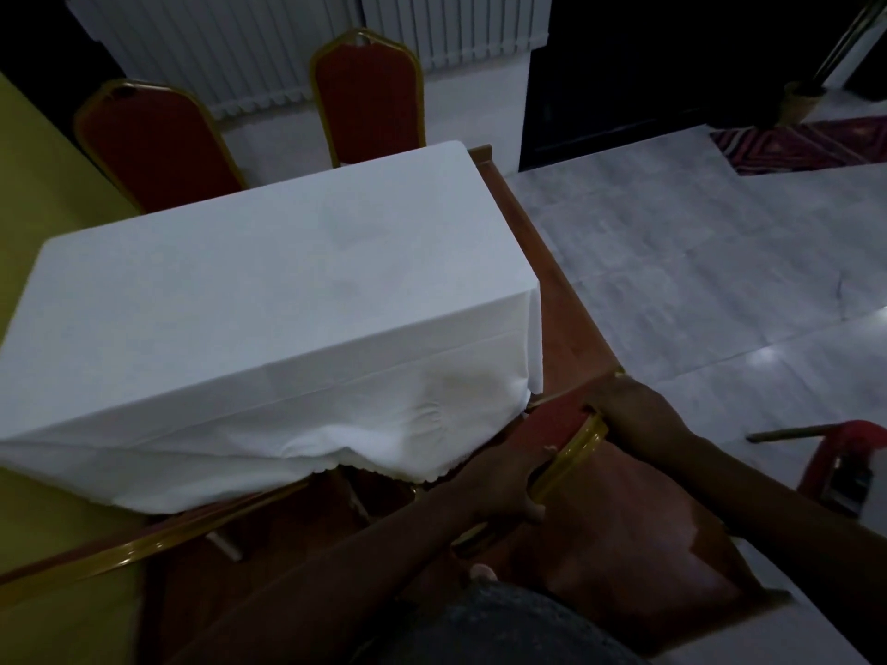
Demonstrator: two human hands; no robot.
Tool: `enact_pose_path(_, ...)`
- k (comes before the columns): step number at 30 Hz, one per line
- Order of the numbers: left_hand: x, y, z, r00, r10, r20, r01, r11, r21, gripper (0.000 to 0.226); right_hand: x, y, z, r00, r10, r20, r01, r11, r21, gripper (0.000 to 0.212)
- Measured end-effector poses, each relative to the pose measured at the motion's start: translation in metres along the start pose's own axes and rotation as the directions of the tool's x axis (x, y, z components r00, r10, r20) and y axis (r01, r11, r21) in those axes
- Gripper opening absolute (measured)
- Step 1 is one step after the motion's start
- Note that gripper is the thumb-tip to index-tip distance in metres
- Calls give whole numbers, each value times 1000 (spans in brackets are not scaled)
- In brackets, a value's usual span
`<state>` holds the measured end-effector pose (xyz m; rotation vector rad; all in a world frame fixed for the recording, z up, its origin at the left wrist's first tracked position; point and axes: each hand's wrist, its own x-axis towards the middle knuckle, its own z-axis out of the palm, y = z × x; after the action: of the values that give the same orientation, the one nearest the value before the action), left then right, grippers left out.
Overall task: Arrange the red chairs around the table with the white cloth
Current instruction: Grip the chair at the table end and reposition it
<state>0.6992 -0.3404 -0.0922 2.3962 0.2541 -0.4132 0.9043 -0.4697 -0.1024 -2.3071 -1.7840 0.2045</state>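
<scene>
The table with the white cloth (269, 290) fills the left centre of the head view. Two red chairs with gold frames stand at its far side: one on the left (158, 141) and one further right (369, 98). At the near right corner a third red chair (557, 419) is pushed toward the table, its gold top rail right below me. My left hand (504, 477) grips that rail from the left. My right hand (633, 410) holds the rail's right end. The chair's seat is mostly hidden by the cloth and my arms.
A gold chair rail (144, 544) runs low on the left under the cloth's hem. Yellow wall (33, 194) on the left. Pale tiled floor (696, 261) opens to the right, with a patterned rug (806, 141) far right and a red object (845, 453) near my right arm.
</scene>
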Motion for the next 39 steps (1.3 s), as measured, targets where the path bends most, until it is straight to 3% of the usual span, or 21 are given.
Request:
enact_pose_path(4, -22, -25, -12, 995, -68, 76, 66, 997, 36, 85, 6, -29, 4, 999, -28, -25, 29, 999, 26, 20)
enact_pose_path(9, -59, -60, -34, 979, -168, 117, 164, 986, 40, 86, 22, -64, 25, 997, 41, 70, -44, 998, 44, 19)
enact_pose_path(15, -94, -84, -64, 968, -252, 7, 250, 963, 104, 82, 46, -85, 44, 999, 52, 11, -53, 991, 123, 21)
enact_pose_path(20, -117, -98, -65, 954, -269, -136, 290, 940, 179, 76, 60, -90, 46, 994, 94, 47, -100, 987, 128, 16)
enact_pose_path(28, -137, -101, -50, 944, -269, -189, 307, 928, 212, 63, 41, -102, 59, 998, 60, 4, -60, 998, 16, 15)
enact_pose_path(39, -140, -105, -54, 938, -254, -236, 294, 943, 153, 61, 46, -106, 65, 993, 113, -19, -111, 990, 90, 11)
